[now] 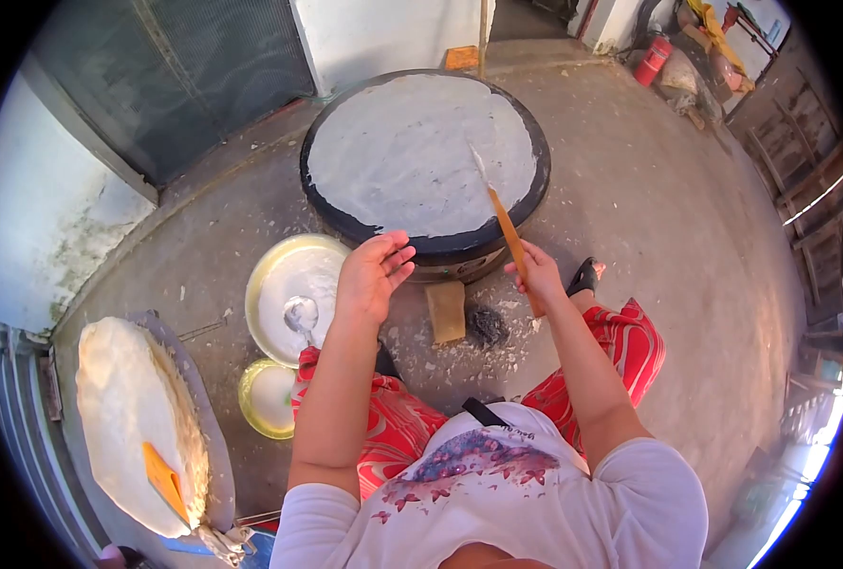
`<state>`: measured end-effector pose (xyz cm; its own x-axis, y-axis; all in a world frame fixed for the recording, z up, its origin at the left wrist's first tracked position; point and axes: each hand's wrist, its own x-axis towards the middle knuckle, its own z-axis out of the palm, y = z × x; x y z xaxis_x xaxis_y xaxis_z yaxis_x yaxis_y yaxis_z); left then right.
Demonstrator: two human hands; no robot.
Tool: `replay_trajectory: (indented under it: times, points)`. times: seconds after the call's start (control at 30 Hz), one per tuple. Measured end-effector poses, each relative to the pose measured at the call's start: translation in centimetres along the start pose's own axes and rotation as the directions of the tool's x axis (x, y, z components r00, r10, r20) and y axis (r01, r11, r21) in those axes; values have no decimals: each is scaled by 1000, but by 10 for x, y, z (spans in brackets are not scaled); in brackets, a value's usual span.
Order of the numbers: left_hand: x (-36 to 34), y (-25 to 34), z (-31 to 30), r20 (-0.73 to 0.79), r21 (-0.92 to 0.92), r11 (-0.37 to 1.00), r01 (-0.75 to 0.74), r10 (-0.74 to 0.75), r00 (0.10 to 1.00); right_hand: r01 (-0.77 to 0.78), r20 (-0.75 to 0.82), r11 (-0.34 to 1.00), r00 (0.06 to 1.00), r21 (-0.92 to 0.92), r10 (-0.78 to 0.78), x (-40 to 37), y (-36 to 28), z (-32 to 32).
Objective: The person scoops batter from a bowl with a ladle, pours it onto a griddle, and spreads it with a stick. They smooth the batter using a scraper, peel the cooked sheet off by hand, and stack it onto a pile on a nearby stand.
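Note:
In front of me stands a large round griddle (345,213) with a dark rim. A thin sheet of pale batter (412,152) covers most of its top. My right hand (541,273) is closed round the lower part of a long wooden spatula (509,230). The spatula's whitish tip is over the right side of the batter; whether it touches cannot be seen. My left hand (380,273) is raised near the griddle's front edge, fingers apart and slightly curled, with nothing in it. Beside it is a wide basin (253,296) of white batter with a ladle (301,315) in it.
A smaller yellowish bowl (249,414) of pale liquid sits near my left knee. Farther left lies a tall stack of thin flatbreads (118,408) with an orange-handled scraper (163,479) on top. A tan cloth pad (447,313) and a dark scrubber (488,325) lie before the griddle.

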<state>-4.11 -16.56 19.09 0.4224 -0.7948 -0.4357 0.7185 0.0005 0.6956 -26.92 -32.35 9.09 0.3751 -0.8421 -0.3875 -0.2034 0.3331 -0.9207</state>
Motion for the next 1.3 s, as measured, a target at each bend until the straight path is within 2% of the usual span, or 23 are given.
replay_trajectory:
  times: [0.1, 0.17, 0.2, 0.23, 0.27, 0.4, 0.47, 0.5, 0.53, 0.57, 0.6, 0.67, 0.7, 0.77, 0.9, 0.93, 0.97, 1.0, 1.07, 1.2, 1.27, 1.3]
  points:
    - [1, -2, -2, -6, 1, 1000, 1, -1, 1000, -48, -2, 998, 999, -30, 48, 12, -3, 12]
    - [1, 0, -2, -8, 4, 1000, -2, 2, 1000, 60, -95, 901, 989, -429, -111, 21, -1, 18]
    - [-1, 1, 0, -19, 10, 1000, 0, 0, 1000, 60, -93, 902, 990, -429, -110, 24, 0, 22]
    - [-2, 2, 2, -30, 16, 1000, 3, -2, 1000, 142, -64, 636, 955, -759, -290, 28, 1, 25]
    - [-2, 3, 2, -32, 15, 1000, 5, -5, 999, 160, 37, 251, 900, -955, -434, 30, 4, 28]
    - [-2, 2, 2, -26, 15, 1000, 3, -3, 1000, 267, 88, 315, 870, -911, -484, 36, 21, 31]
    - [-1, 3, 2, -22, 11, 1000, 3, -3, 1000, 433, 145, 543, 858, -719, -493, 27, 28, 23]
    - [-1, 3, 2, -21, 7, 1000, 7, -7, 1000, 434, 144, 541, 857, -720, -495, 22, 25, 14]
    - [-1, 3, 2, -20, 1, 1000, 11, -11, 1000, 187, 59, 931, 982, -313, -177, 15, 17, 1]
    - [-1, 3, 2, -21, -1, 1000, 10, -10, 1000, -189, 150, 967, 975, 172, 164, 9, 13, -7]
    - [-2, 3, 1, -14, -6, 1000, 5, -5, 1000, -190, 152, 967, 975, 169, 165, 6, 14, -9]
    - [-3, 2, 1, -7, -12, 1000, -1, 0, 1000, -63, -150, 994, 986, 86, 76, -1, 18, -12]
    - [-4, 1, 1, -7, -10, 1000, 4, -4, 1000, -64, -150, 994, 986, 86, 76, -7, 23, -11]
    - [-4, 1, 1, -3, -6, 1000, 6, -6, 1000, 142, 53, 962, 990, -231, -134, -18, 33, -8]
    - [-4, 0, 1, -17, -4, 1000, 17, -17, 1000, 51, 38, 978, 998, -201, -44, -11, 32, -29]
    - [-5, 0, 0, -14, -10, 1000, 14, -15, 1000, 38, -176, 972, 981, -230, -80, -6, 28, -33]
    - [-5, 0, 0, -18, -14, 1000, 10, -10, 1000, 20, -382, 967, 917, -254, -119, -2, 26, -39]
    - [-6, 1, 1, -23, 6, 1000, 14, -14, 1000, 23, -376, 966, 919, -257, -122, 3, 28, -46]
    - [-6, 2, 0, -25, 23, 1000, 16, -16, 1000, 184, -269, 837, 893, -515, -362, 13, 31, -56]
    - [-6, -1, -1, -6, 5, 1000, 6, -6, 1000, 171, -236, 811, 905, -560, -354, 14, 8, -53]
    - [-6, -1, 0, -6, 5, 1000, 6, -6, 1000, 216, -188, 645, 847, -733, -497, 39, 15, -62]
    - [-6, -1, 0, -2, 5, 1000, 5, -5, 1000, 213, -190, 646, 848, -733, -495, 42, 12, -61]
